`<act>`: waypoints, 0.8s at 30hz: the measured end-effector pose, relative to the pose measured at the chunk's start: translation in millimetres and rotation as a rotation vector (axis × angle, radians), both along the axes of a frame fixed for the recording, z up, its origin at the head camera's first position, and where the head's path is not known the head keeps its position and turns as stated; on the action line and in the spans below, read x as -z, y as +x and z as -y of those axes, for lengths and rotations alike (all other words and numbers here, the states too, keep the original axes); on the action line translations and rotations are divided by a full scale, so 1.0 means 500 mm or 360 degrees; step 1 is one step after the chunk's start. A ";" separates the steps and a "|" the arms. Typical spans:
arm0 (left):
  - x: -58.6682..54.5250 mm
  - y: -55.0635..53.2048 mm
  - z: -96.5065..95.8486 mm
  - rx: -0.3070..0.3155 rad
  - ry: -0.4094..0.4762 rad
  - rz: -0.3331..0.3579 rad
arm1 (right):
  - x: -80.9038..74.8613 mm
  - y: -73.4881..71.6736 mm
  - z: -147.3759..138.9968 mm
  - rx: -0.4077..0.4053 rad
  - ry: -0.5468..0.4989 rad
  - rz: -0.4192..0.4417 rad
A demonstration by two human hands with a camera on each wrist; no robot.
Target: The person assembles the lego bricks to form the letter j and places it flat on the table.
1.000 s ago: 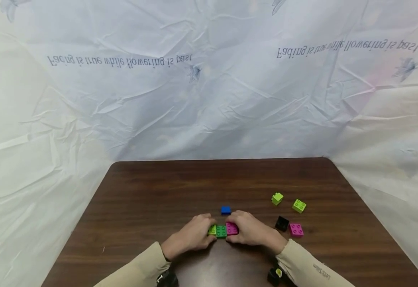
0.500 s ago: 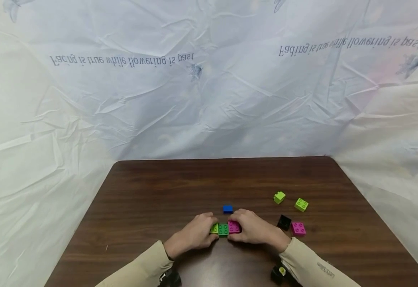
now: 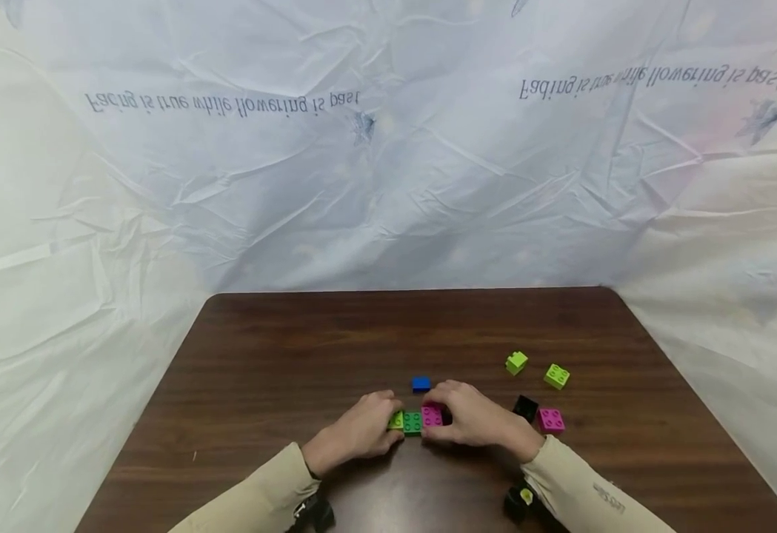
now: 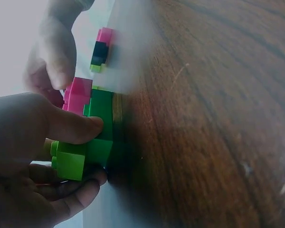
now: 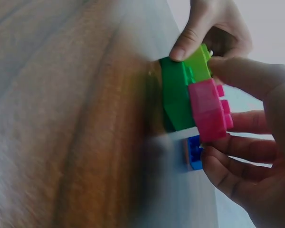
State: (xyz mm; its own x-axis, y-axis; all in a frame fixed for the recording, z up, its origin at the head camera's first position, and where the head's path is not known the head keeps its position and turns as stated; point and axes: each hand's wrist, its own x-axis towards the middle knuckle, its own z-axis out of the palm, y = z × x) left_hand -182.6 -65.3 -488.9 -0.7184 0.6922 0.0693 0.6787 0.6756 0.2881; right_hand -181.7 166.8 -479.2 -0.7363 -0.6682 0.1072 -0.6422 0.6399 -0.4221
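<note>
In the head view a long green toy building brick lies on the table, with a lime brick on its left end and a pink brick on its right end. My left hand grips the left end; in the left wrist view its thumb presses the green brick's side, and its fingers curl round the opposite side beside the lime brick. My right hand curls round the pink brick, its fingertips right at the far side in the right wrist view and its thumb near the studs. The pink brick overhangs the green one slightly.
A blue brick lies just beyond the hands. To the right are a black brick, another pink brick and two loose lime bricks. A printed white sheet hangs behind the brown table.
My right hand's thumb and fingers have spread slightly around the pink brick. My left hand keeps its grip, and the bricks stay in the same arrangement.
</note>
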 end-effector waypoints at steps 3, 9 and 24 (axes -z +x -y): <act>-0.004 -0.002 0.001 -0.0003 0.0000 -0.0009 | -0.008 -0.007 -0.004 -0.0012 -0.0071 0.0001; -0.002 0.001 0.001 -0.0011 -0.0007 -0.0024 | -0.033 -0.027 -0.033 0.0090 -0.0196 -0.0078; -0.006 0.008 0.003 -0.0002 -0.0042 0.0011 | -0.091 -0.072 -0.130 0.0561 -0.0290 -0.0303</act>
